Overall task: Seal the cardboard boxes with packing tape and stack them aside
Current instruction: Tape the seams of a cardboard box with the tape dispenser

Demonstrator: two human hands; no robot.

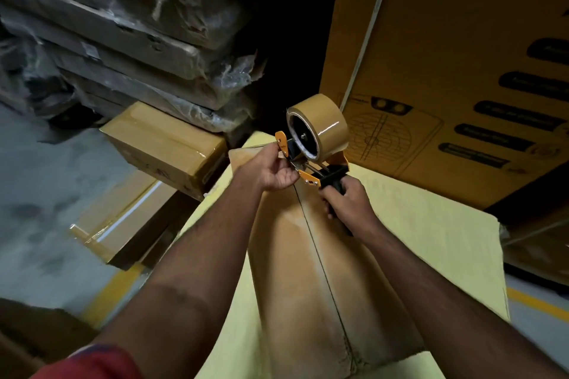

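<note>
A brown cardboard box [308, 271] lies lengthwise in front of me on a pale yellow surface [431, 224], its centre seam running away from me. Over the box's far end I hold a tape dispenser [311, 160] with orange side plates and a roll of brown packing tape [323, 123]. My right hand [348, 200] grips the dispenser's black handle. My left hand [271, 169] pinches at the dispenser's front, by the blade, where the tape end comes out. The tape end itself is hidden by my fingers.
A large yellow printed carton [462, 71] stands at the right. Two taped brown boxes [166, 144] sit at the left on the grey floor [46, 194]. Plastic-wrapped flat packs [123, 40] are stacked behind them. Yellow floor lines run at both sides.
</note>
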